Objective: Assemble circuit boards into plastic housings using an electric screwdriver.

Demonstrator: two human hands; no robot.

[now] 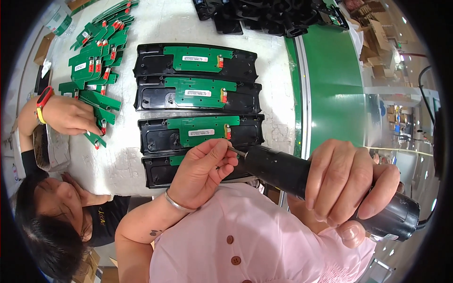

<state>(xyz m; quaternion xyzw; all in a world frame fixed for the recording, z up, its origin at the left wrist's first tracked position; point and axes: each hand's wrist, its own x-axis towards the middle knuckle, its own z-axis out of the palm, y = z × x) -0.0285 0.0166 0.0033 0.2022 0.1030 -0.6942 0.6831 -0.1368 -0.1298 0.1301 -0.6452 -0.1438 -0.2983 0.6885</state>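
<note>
My right hand (351, 184) is wrapped around a black electric screwdriver (278, 170), which lies slanted with its bit toward the left. The thumb and fingers of my left hand (203, 165) are pinched together at the tip of the bit. Small dark bits show among those fingers, too small to name. Just beyond them lies a black plastic panel (158, 137) carrying a green circuit board (198, 133) with a white label and a red-and-white part. Partly covered by my left hand is a nearer black panel (158, 172).
Two more panels with boards, the farthest black panel (151, 61) among them, lie beyond. Loose green circuit boards (89, 66) are heaped at the left, where a co-worker's hand (71, 114) touches them. Black plastic parts (255, 16) pile up at the back, beside a green surface (332, 85).
</note>
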